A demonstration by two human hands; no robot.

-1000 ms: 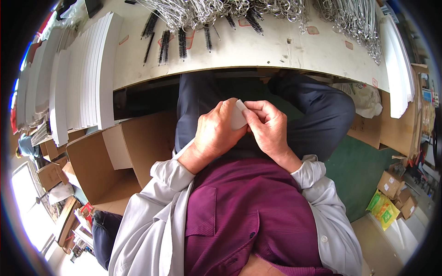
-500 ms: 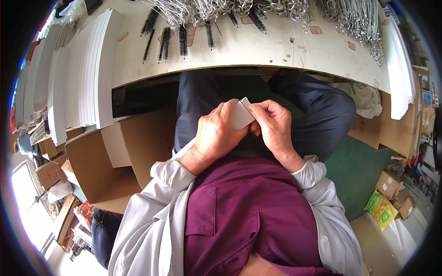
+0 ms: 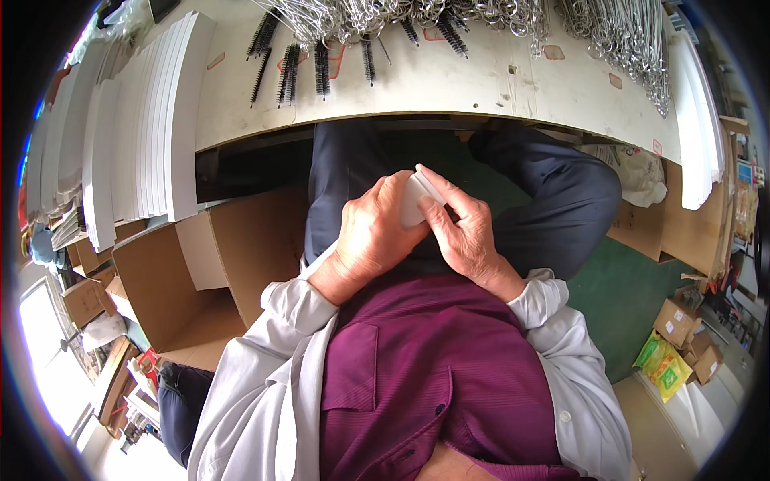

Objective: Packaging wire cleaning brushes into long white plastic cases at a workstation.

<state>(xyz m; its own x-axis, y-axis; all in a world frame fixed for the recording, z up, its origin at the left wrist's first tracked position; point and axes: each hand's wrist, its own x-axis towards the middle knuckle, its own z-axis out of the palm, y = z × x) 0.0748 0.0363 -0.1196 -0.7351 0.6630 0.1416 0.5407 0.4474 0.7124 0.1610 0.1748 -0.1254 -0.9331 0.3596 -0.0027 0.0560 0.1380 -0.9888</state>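
Note:
Over my lap, a small white box [image 3: 411, 202] sits between my two hands, its end tilted up and its lower part hidden. My left hand [image 3: 370, 228] wraps round it from the left, with the fingers behind it. On the other side my right hand [image 3: 467, 236] grips its end, the thumb pressed on the near face and the fingers laid along the upper edge. Past the hands is the worktable [image 3: 449, 100], with black-bristled wire brushes [image 3: 322, 70] lying on it. Many of their looped metal handles [image 3: 393, 20] are heaped behind.
Long white boxes [image 3: 183, 120] stand in a row at the table's left; more white boxes [image 3: 696, 112] are at its right end. Below left sits an open cardboard box [image 3: 172, 280]. A plastic bag [image 3: 634, 172] lies under the table's right side, and small cartons [image 3: 676, 321] lie farther right.
My right hand has shifted its grip: its fingers, curled at the box's end before, now stretch along the upper edge, and the end flap looks pressed down. My left hand stays almost still.

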